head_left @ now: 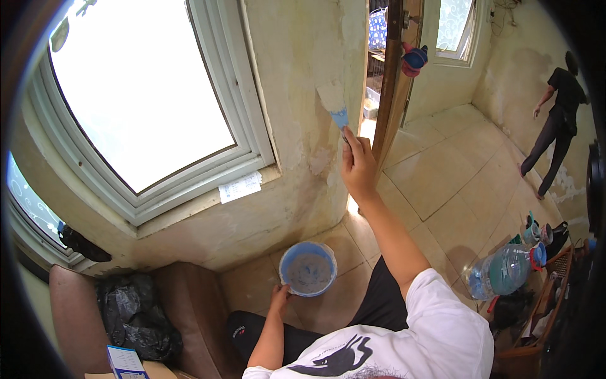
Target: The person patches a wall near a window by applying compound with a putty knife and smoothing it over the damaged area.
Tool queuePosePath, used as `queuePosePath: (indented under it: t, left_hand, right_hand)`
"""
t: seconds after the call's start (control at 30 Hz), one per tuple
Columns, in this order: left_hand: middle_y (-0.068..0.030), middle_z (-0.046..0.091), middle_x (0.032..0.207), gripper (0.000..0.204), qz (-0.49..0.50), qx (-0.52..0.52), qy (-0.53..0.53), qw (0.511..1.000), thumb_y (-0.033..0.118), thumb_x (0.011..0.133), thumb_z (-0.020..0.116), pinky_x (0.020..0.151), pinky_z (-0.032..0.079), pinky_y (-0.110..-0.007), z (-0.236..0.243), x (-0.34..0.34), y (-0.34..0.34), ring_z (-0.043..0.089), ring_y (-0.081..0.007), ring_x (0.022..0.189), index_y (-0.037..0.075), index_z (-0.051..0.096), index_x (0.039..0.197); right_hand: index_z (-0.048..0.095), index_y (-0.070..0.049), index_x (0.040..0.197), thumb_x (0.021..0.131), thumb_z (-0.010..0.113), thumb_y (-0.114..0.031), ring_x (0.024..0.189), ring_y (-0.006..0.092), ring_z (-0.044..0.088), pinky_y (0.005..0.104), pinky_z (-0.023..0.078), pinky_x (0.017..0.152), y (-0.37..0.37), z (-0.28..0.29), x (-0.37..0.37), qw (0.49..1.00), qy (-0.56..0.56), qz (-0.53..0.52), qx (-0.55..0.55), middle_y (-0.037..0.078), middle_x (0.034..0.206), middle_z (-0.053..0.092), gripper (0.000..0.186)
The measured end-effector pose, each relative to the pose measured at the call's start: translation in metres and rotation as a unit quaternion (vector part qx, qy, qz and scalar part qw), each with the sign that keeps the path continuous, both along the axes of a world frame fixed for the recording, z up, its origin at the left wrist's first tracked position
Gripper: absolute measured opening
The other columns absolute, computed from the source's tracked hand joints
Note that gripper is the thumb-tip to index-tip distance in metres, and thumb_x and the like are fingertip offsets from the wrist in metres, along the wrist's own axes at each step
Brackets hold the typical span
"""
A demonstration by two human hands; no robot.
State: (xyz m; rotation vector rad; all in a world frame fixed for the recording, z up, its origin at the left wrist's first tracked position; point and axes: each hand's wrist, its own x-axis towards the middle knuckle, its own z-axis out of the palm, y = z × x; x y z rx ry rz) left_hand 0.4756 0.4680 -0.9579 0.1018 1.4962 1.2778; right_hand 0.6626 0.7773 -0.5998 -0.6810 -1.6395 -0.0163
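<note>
Head view: hands gripping scraper (339, 117) and blue bucket (308, 268), window (142, 95) left, water jug (502, 270) right

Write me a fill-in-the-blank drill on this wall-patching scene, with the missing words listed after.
1. The right hand presses a blue-handled putty knife against the ____.
2. The left hand grips the rim of a round blue ____ holding grey paste.
3. The large white-framed window lies to the person's ____.
4. A big clear plastic water bottle lies on the tiled ____.

Missing words: wall; bucket; left; floor
</note>
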Motion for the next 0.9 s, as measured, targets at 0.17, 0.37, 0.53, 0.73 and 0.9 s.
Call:
queuePosePath:
  t: [0.17,0.37,0.53,0.73,0.9]
  left_hand:
    - [-0.0109,0.046,0.093,0.029,0.018,0.051,0.001,0.999,0.016,0.093,0.064,0.083,0.062,-0.045,0.007,0.005,0.001,0.055,-0.0222,0.078,-0.002,0.047,0.109]
    - [-0.0096,0.048,0.086,0.027,0.022,0.052,-0.010,0.998,0.016,0.094,0.064,0.084,0.062,-0.045,0.006,0.006,0.002,0.055,-0.0212,0.077,-0.001,0.047,0.106]
    - [-0.0144,0.053,0.117,0.044,-0.009,0.024,-0.003,1.000,0.016,0.095,0.060,0.089,0.058,-0.048,0.001,0.000,0.001,0.059,-0.0272,0.097,-0.002,0.044,0.132]
    - [-0.0181,0.052,0.121,0.047,-0.007,0.028,-0.013,0.999,0.016,0.095,0.059,0.090,0.058,-0.048,0.003,0.004,0.001,0.059,-0.0312,0.103,-0.004,0.042,0.134]
    - [-0.0225,0.048,0.136,0.055,-0.007,0.026,-0.005,1.000,0.016,0.095,0.059,0.094,0.057,-0.050,0.010,0.003,-0.001,0.057,-0.0379,0.117,-0.006,0.036,0.139]
  right_hand:
    - [0.059,-0.004,0.133,0.101,0.061,-0.021,0.079,0.0168,0.061,0.0313,0.052,0.069,-0.005,0.037,0.020,0.991,0.087,0.094,0.039,0.008,0.094,0.063,0.037]
    - [0.060,-0.005,0.113,0.104,0.058,-0.030,0.065,0.0050,0.053,0.0203,0.039,0.049,0.009,0.115,0.033,0.865,0.228,0.401,-0.197,0.003,0.085,0.064,0.027]
    - [0.060,-0.005,0.112,0.103,0.058,-0.038,0.059,0.0055,0.049,0.0214,0.034,0.045,0.038,0.149,0.030,0.834,0.222,0.447,-0.235,0.004,0.084,0.064,0.034]
    - [0.061,-0.006,0.109,0.100,0.062,-0.042,0.051,0.0046,0.043,0.0209,0.029,0.044,0.049,0.127,0.025,0.830,0.188,0.415,-0.322,0.002,0.080,0.062,0.037]
    - [0.061,-0.004,0.105,0.101,0.061,-0.041,0.049,0.0040,0.040,0.0217,0.026,0.044,0.027,0.076,0.029,0.819,0.215,0.388,-0.364,0.002,0.077,0.060,0.037]
